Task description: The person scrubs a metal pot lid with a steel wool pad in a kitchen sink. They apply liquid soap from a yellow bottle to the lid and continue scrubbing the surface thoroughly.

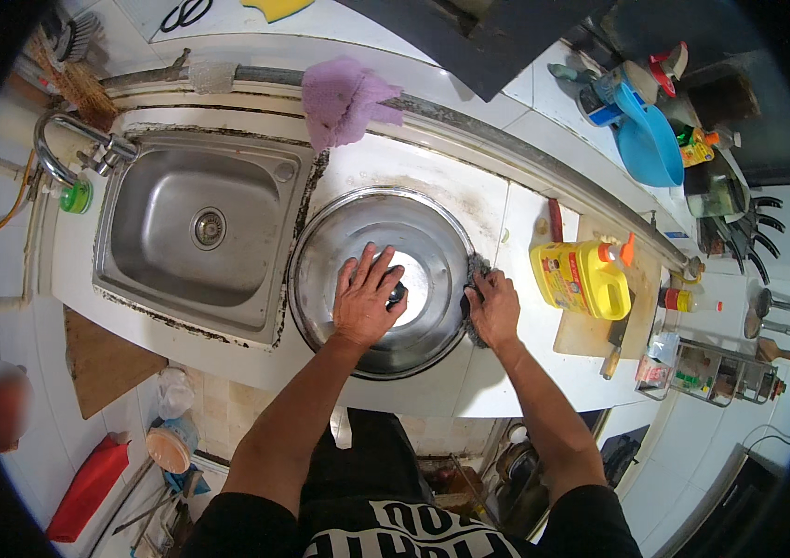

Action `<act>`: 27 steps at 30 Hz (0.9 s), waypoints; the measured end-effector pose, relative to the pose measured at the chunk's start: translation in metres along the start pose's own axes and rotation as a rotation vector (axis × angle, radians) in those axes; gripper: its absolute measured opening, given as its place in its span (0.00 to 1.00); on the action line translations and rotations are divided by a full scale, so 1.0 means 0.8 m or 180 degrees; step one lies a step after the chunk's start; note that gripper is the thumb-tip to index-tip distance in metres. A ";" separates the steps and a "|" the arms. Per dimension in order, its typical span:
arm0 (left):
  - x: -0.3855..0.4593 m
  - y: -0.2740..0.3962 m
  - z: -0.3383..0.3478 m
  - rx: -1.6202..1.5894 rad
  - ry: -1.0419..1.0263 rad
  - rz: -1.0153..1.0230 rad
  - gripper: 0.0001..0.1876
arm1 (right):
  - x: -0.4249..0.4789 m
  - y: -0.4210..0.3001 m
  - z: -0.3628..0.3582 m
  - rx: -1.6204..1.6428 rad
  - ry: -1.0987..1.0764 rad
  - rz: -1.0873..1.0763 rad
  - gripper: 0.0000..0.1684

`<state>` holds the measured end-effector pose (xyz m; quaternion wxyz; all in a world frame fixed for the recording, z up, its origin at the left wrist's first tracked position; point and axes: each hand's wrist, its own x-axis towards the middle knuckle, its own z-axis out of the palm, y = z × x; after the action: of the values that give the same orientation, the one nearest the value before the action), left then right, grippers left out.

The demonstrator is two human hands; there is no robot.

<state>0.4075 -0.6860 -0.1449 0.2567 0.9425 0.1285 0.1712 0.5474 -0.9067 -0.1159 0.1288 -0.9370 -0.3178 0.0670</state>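
A round metal pot lid with a black knob lies on the white tiled counter, right of the stainless steel sink. My left hand rests on the lid with its fingers spread, its thumb beside the knob. At the lid's right rim, my right hand grips a dark grey scouring pad, which touches the edge. The underside of the lid is hidden.
The sink with its chrome faucet lies to the left. A purple cloth hangs over the back rail. To the right stand a yellow detergent jug and a cutting board with a knife on it.
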 end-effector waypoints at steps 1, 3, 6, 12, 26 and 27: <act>-0.001 0.000 0.001 0.0020 -0.0030 -0.0006 0.19 | -0.007 -0.002 0.003 0.0072 0.0117 0.0094 0.22; -0.004 0.001 0.001 0.0067 -0.0093 -0.0022 0.19 | -0.010 -0.003 0.006 0.0236 0.0458 0.0241 0.20; -0.006 -0.004 0.002 0.0246 -0.0109 -0.0013 0.20 | 0.018 -0.011 0.010 0.0516 0.0908 0.0438 0.18; -0.002 0.003 0.001 0.0200 -0.0133 -0.0045 0.20 | 0.048 0.014 0.025 0.0216 0.0546 0.0795 0.20; -0.003 -0.001 -0.004 0.0075 -0.0090 0.0007 0.21 | 0.070 -0.003 0.015 -0.0295 0.0290 0.0415 0.09; -0.002 -0.002 -0.005 0.0066 -0.0061 0.0025 0.21 | 0.075 -0.005 0.018 -0.0319 0.0322 0.0365 0.09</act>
<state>0.4039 -0.6835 -0.1430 0.2475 0.9472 0.1241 0.1618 0.5895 -0.8642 -0.1311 0.0937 -0.9611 -0.2597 0.0109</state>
